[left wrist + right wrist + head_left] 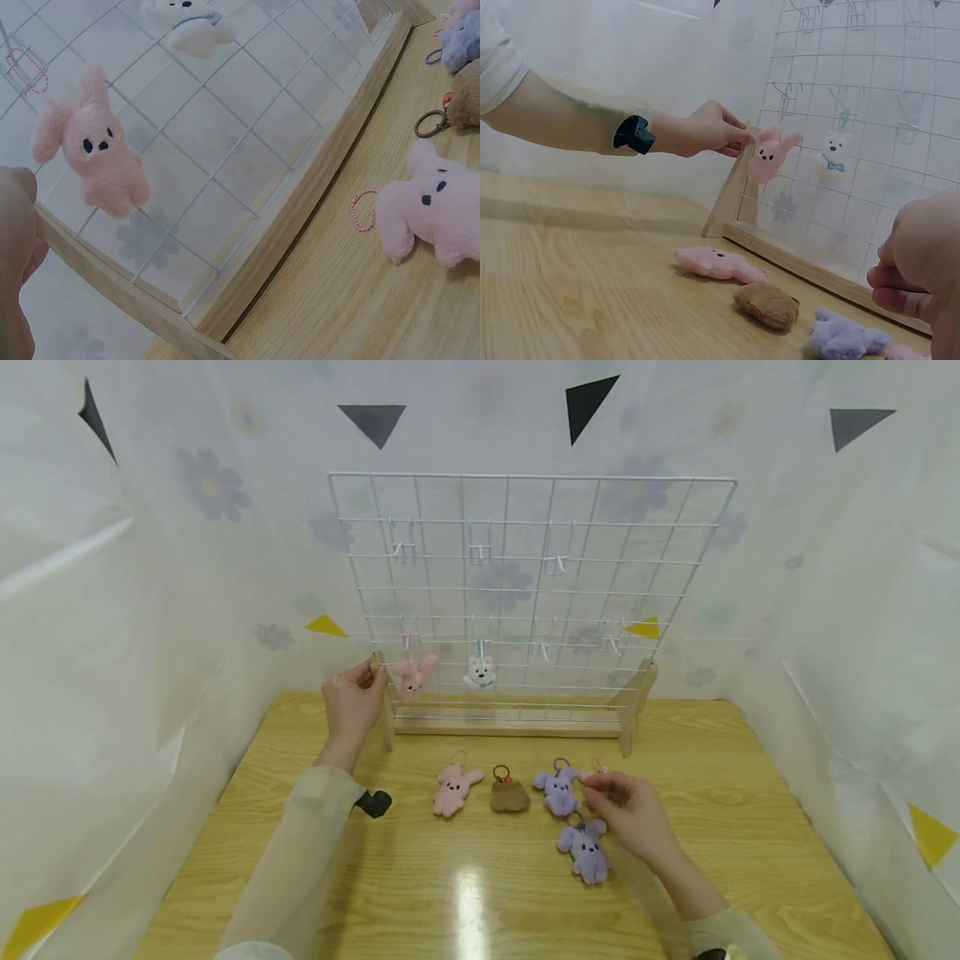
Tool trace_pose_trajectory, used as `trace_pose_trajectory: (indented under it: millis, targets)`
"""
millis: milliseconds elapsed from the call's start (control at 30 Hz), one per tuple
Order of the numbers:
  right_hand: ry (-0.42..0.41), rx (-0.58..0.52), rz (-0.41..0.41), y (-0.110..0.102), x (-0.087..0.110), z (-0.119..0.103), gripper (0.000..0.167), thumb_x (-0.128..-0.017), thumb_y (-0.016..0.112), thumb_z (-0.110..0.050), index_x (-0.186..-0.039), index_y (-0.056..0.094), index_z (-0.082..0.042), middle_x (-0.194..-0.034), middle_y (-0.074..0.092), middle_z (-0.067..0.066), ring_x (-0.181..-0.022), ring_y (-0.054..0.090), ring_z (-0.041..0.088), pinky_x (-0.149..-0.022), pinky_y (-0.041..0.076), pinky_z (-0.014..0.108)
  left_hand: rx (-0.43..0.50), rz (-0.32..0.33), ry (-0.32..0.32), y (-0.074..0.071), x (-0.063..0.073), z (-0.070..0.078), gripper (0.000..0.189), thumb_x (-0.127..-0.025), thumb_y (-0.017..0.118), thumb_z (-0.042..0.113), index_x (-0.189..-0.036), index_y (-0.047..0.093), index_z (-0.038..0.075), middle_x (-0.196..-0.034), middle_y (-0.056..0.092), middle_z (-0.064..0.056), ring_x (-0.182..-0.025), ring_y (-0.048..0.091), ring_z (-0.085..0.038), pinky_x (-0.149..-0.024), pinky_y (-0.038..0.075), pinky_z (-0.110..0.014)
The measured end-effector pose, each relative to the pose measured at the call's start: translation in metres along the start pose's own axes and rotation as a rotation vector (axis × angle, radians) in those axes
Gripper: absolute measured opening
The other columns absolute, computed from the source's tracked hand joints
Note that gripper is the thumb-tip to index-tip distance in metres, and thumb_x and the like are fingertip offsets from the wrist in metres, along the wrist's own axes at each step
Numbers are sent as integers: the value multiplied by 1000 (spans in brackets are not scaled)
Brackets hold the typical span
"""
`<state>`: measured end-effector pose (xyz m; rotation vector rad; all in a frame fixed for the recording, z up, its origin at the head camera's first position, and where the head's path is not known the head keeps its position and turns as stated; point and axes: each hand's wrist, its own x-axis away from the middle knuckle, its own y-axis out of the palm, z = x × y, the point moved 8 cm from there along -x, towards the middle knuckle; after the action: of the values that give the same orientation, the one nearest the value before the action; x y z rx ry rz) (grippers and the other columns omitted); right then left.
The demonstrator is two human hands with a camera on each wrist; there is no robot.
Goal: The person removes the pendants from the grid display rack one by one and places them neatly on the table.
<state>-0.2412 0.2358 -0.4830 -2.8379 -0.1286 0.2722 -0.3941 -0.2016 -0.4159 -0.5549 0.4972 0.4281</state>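
Observation:
My left hand (354, 697) grips the top of the wooden side post (386, 710) of a white wire grid rack (525, 589). A pink plush keychain (412, 677) and a white bear keychain (481, 672) hang from its lower hooks. Over the table, my right hand (630, 814) has bent fingers beside a purple plush keychain (558, 793). A pink keychain loop (597, 766) shows behind that hand, and its plush (907, 352) is mostly hidden. Whether the fingertips hold it is unclear. Another purple plush keychain (587, 853) lies nearer me.
A pink plush keychain (453, 789) and a brown one (510, 796) lie in front of the rack's wooden base (510, 727). More white hooks (555, 562) are on the grid. Patterned sheeting (210, 485) surrounds the wooden table (420, 893).

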Motion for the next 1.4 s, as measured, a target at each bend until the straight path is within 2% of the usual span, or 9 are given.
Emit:
trace_pose_trajectory:
  millis: [200, 333, 533, 733, 833, 1000, 1167, 1400]
  targets:
    - [-49, 7, 1, -2, -8, -14, 13, -100, 72, 0, -108, 73, 11, -98, 74, 23, -82, 75, 25, -67, 65, 34, 1, -2, -9, 0, 0, 0, 26, -98, 74, 8, -117, 75, -9, -103, 76, -26, -86, 79, -33, -73, 66, -43]
    - [-95, 41, -5, -1, -14, -24, 13, -100, 72, -1, -108, 74, 10, -94, 76, 14, -80, 74, 20, -65, 64, 34, -4, 2, -22, 0, 1, -1, 26, -98, 74, 8, -117, 76, -9, -102, 76, -25, -86, 79, -32, -73, 66, -43]
    - [-114, 34, -12, 3, -21, -35, 13, -100, 72, 1, -108, 73, 11, -95, 75, 19, -82, 75, 21, -68, 64, 27, 14, -5, -24, 3, 1, 1, 25, -98, 74, 9, -117, 76, -9, -102, 76, -25, -86, 79, -32, -73, 66, -41]
    - [-106, 23, -10, 9, -29, -44, 16, -100, 74, -2, -110, 74, 9, -99, 76, 18, -85, 76, 22, -75, 65, 30, 6, -3, -24, 3, 1, 0, 25, -99, 74, 10, -117, 76, -8, -103, 76, -25, -87, 79, -31, -74, 66, -38]
    - [-111, 10, -15, 13, -34, -49, 16, -100, 74, -4, -111, 75, 8, -98, 76, 19, -84, 76, 23, -74, 64, 28, 0, 1, -28, 1, 1, -1, 26, -99, 74, 10, -117, 76, -8, -103, 76, -25, -87, 79, -31, -74, 66, -39]
    - [-173, -16, -30, 21, -43, -61, 13, -100, 72, -1, -109, 74, 9, -95, 75, 23, -81, 74, 20, -71, 63, 25, -1, 0, -27, -1, 0, 0, 26, -99, 74, 10, -117, 76, -8, -102, 76, -25, -86, 79, -31, -73, 66, -39]
    - [-188, -22, -47, 30, -52, -71, 12, -101, 71, -2, -110, 74, 5, -96, 75, 17, -84, 74, 28, -73, 64, 29, -2, 0, -26, -2, -1, 0, 24, -98, 74, 9, -114, 77, -8, -100, 77, -23, -85, 79, -30, -72, 65, -37]
    - [-185, -40, -43, 38, -65, -78, 13, -102, 71, -2, -112, 73, 5, -101, 74, 15, -86, 74, 30, -76, 64, 28, 11, -10, -27, -1, 0, 1, 24, -98, 74, 8, -115, 76, -9, -100, 77, -25, -85, 79, -31, -74, 66, -40]
